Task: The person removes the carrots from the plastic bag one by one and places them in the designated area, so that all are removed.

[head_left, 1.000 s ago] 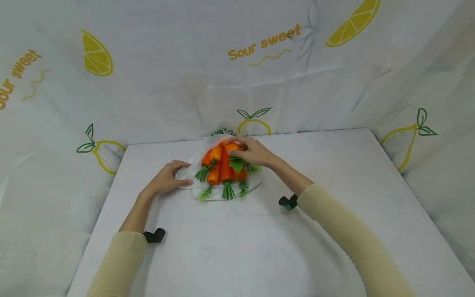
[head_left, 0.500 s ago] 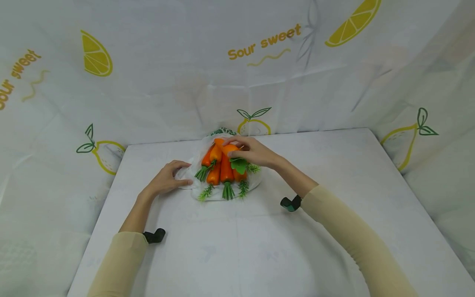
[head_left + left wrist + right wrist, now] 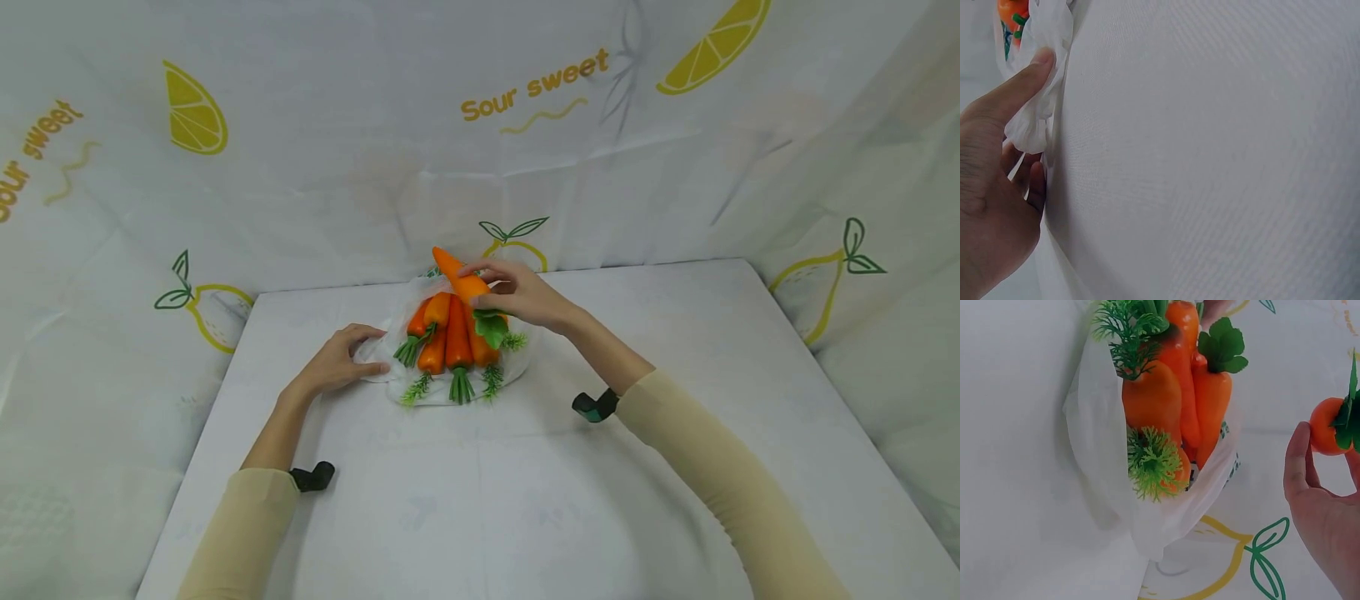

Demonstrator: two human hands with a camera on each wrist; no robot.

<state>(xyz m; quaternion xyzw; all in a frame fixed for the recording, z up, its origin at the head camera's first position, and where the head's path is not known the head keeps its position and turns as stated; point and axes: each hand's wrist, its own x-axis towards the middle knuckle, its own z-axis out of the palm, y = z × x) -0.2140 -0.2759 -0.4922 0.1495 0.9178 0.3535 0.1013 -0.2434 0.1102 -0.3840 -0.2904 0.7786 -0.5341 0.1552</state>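
Note:
A white plastic bag [image 3: 401,392] lies at the back of the table, its mouth toward me. Several orange toy carrots [image 3: 457,343] with green tops fill it. Above them my right hand [image 3: 525,296] pinches one carrot [image 3: 467,285] near its leafy end, its tip pointing up and away to the left. In the right wrist view that carrot [image 3: 1329,427] appears at the right edge, apart from the bag. My left hand [image 3: 336,360] holds the bag's left side, thumb in front. In the left wrist view the thumb lies on the crumpled plastic [image 3: 1044,94] and the other fingers are partly hidden.
The white table [image 3: 480,500] runs toward me from the bag. A white curtain [image 3: 322,200] with lemon prints hangs behind and at both sides. Black wrist mounts [image 3: 313,476] sit on both forearms.
My right hand has lifted one carrot out from among the others, moving slightly up and right, and its tip has come into sight. The left hand and the bag have stayed put.

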